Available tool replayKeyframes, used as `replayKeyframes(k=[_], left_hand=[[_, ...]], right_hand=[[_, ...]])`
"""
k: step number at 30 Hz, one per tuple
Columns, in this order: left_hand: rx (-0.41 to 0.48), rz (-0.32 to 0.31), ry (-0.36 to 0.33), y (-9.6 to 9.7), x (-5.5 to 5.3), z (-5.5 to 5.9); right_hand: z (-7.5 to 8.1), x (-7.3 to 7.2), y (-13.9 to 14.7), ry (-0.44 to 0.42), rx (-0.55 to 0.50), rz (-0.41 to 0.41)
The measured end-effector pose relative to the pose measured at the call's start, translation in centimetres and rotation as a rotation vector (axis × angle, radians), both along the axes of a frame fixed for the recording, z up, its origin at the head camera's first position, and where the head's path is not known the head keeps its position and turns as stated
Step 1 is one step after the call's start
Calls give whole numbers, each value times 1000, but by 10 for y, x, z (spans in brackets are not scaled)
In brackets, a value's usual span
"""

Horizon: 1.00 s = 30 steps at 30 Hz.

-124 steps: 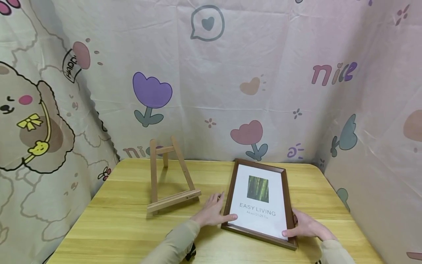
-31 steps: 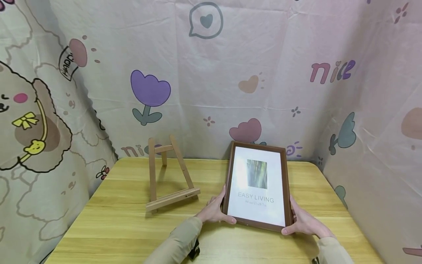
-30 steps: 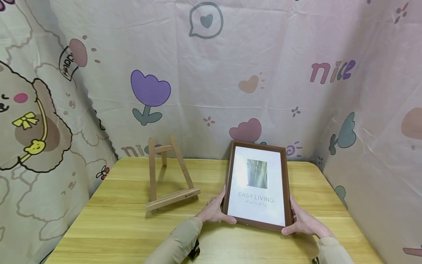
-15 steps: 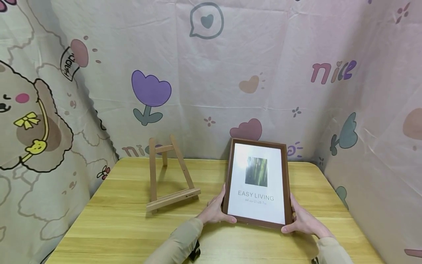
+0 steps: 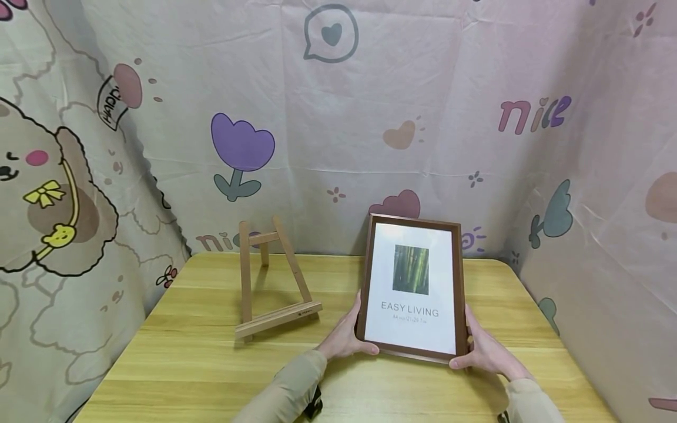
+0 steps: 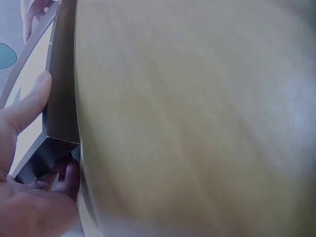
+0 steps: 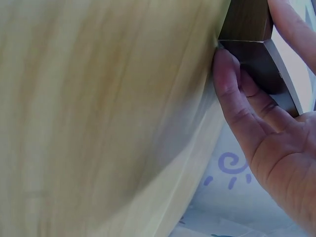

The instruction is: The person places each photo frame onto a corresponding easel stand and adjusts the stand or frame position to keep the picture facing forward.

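Frame tipped nearly upright, easel unused

Head: both hands, left hand and right hand, pinch picture frame by its lower corners, steeper than 1 s ago; easel at 9 o'clock. Wrists: fingers curled round the corners, table beneath.

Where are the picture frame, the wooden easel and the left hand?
picture frame (image 5: 409, 329), head view, white mat below the lettering
wooden easel (image 5: 278, 317), head view, front ledge
left hand (image 5: 345, 336), head view, back of the hand
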<state>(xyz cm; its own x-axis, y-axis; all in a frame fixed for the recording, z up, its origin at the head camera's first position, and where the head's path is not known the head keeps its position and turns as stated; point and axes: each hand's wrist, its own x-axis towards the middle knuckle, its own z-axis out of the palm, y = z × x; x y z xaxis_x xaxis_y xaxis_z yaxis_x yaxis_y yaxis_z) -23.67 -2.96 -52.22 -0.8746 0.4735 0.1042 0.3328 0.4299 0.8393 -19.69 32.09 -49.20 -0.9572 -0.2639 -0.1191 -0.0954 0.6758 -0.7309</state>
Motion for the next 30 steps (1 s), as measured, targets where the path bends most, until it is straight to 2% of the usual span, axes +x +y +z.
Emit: replayKeyframes(k=[9, 14, 21, 30], left_hand=[[31, 28, 17, 3, 0, -1], [34, 44, 18, 5, 0, -2], [66, 40, 62, 4, -2, -3], [42, 63, 72, 3, -1, 1]], right_hand=[[-1, 1, -2, 20, 24, -54], [-2, 1, -3, 65, 53, -65], [-2, 1, -6, 126, 82, -68], [-2, 0, -10, 142, 78, -94]])
